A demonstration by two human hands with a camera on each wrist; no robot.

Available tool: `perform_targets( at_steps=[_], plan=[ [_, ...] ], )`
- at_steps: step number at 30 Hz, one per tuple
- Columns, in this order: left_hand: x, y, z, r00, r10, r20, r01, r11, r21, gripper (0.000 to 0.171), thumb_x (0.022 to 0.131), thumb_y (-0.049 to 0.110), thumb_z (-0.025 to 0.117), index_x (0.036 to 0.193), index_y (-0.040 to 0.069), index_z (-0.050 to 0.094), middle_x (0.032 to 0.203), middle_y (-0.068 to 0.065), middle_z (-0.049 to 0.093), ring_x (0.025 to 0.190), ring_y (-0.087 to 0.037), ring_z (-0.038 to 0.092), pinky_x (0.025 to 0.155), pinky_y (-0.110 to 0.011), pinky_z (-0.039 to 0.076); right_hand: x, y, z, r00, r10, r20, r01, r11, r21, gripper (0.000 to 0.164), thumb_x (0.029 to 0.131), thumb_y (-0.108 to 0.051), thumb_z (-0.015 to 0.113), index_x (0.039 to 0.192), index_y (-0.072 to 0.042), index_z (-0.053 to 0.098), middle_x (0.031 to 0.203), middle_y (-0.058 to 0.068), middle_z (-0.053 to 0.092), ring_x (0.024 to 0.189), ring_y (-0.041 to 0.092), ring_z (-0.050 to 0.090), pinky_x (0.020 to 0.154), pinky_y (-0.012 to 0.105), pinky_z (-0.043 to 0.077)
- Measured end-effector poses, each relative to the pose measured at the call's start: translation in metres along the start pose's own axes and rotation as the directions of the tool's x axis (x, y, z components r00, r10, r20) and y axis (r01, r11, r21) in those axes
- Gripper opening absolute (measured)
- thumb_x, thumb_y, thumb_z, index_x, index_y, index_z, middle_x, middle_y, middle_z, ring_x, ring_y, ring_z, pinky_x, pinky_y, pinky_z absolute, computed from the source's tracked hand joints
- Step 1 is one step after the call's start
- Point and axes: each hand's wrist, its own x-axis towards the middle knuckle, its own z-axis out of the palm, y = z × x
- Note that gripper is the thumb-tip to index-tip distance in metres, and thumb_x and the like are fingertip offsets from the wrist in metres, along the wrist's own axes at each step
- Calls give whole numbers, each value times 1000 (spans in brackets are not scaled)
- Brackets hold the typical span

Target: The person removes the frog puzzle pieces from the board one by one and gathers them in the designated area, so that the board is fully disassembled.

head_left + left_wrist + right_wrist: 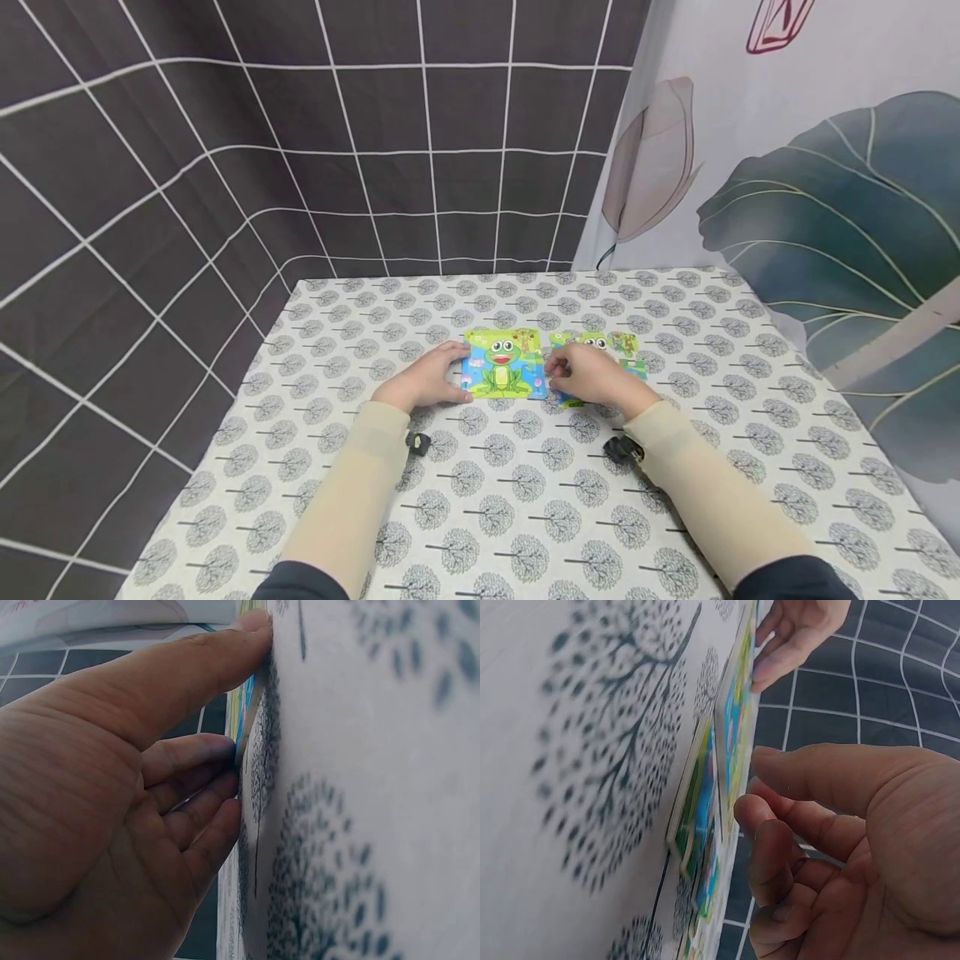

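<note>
A square frog picture puzzle (504,364) lies in front of me, green and blue, its frog looking whole. My left hand (429,377) holds it by the left side, thumb at the near corner and fingers higher up; the left wrist view shows those fingertips (225,746) against its thin edge. Just off the puzzle's right edge is my right hand (592,377), fingers bent, with a gap between thumb and forefinger and nothing seen in it. Loose frog puzzle pieces (624,342) lie around and under that hand, which hides part of them.
A white cloth with grey trees covers the table (480,500). Behind it hangs a dark curtain (390,179) with white grid lines. A pale leaf-printed curtain (832,208) hangs at the right. A small black device (624,450) sits at my right wrist.
</note>
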Motion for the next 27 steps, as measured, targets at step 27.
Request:
perform_targets(
  at_steps=[27],
  plan=[
    [1, 0, 0, 1000, 1, -6, -1, 999, 35, 97, 80, 33, 92, 160, 12, 42, 168, -7, 34, 152, -33, 35, 125, -52, 26, 30, -31, 24, 997, -57, 57, 57, 998, -6, 35, 88, -16, 83, 121, -8, 74, 86, -6, 64, 80, 13, 60, 88, 38, 56]
  ],
)
